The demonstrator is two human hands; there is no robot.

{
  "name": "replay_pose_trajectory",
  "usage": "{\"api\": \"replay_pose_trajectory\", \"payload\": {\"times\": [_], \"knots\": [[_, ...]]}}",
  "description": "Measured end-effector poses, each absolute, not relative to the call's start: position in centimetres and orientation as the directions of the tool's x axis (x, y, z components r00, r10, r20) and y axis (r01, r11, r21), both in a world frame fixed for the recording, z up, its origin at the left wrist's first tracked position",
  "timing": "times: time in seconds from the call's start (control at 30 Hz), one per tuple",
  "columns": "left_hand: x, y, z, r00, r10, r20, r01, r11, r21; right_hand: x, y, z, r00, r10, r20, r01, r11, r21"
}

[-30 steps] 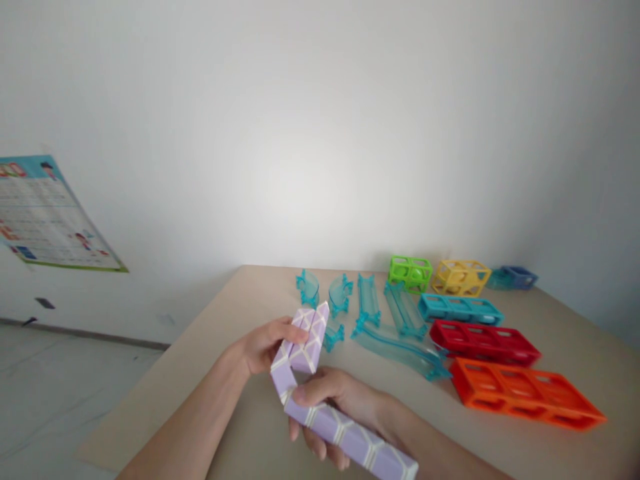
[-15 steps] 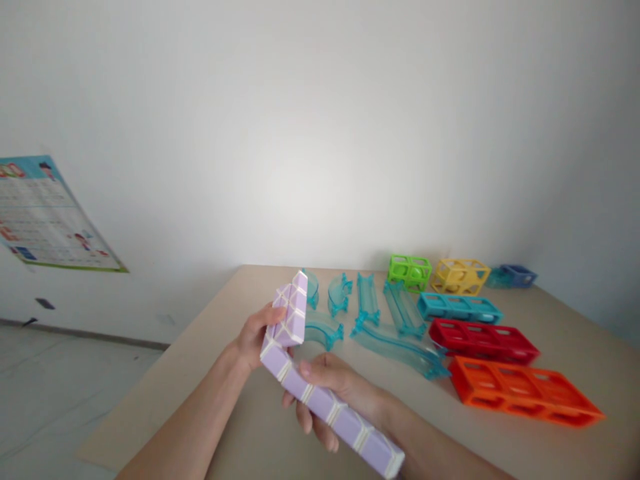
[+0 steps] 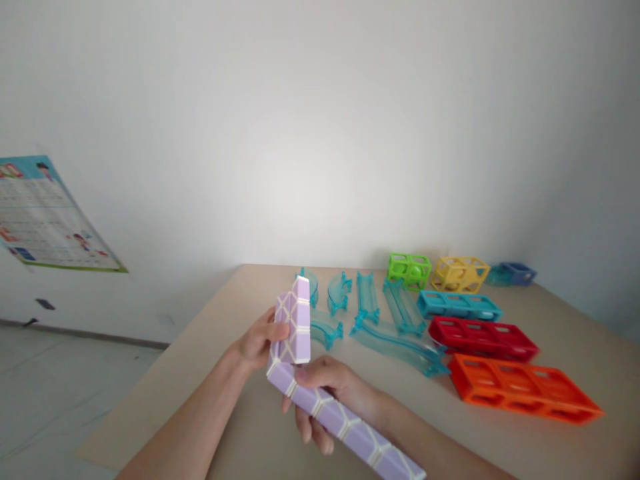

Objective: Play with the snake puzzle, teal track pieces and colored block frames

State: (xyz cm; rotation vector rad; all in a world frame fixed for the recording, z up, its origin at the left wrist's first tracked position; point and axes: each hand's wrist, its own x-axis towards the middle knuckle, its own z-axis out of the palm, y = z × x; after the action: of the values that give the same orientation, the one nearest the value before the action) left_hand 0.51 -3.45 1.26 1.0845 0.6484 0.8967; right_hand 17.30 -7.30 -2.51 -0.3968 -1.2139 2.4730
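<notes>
A purple and white snake puzzle [image 3: 340,420] of jointed wedge segments is held above the table by both hands. My left hand [image 3: 259,339] is closed round its folded upper block, thumb lying across the front face. My right hand [image 3: 327,383] grips the long straight arm close to the bend, its thumb on top and its fingers curled underneath. From the bend, the straight arm slants down toward the lower right. The folded block stands nearly upright. Some left-hand fingers are hidden behind the puzzle.
Clear teal track pieces [image 3: 367,300] lie beyond my hands on the beige table [image 3: 220,313]. To the right sit orange [image 3: 525,387], red [image 3: 483,339], teal [image 3: 460,305], yellow [image 3: 460,273] and green [image 3: 409,270] open-frame blocks. Behind the table rises a white wall [image 3: 320,133].
The puzzle has turned slightly, so its folded block stands more upright and its straight arm reaches further to the lower right. My right thumb now lies closer to the bend.
</notes>
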Motion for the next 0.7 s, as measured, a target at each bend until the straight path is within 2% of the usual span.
{"api": "replay_pose_trajectory", "payload": {"times": [0.27,0.7], "knots": [[0.2,-2.7,0.9,0.480,0.877,-0.023,-0.295,0.186,0.937,17.3,-7.5,-1.4,-0.815,0.544,-0.198,-0.173,-0.555,-0.814],[0.4,-2.5,1.0,0.535,0.844,-0.034,-0.184,0.155,0.971,17.0,-7.4,-2.3,-0.790,0.567,-0.232,-0.167,-0.564,-0.809]]}}
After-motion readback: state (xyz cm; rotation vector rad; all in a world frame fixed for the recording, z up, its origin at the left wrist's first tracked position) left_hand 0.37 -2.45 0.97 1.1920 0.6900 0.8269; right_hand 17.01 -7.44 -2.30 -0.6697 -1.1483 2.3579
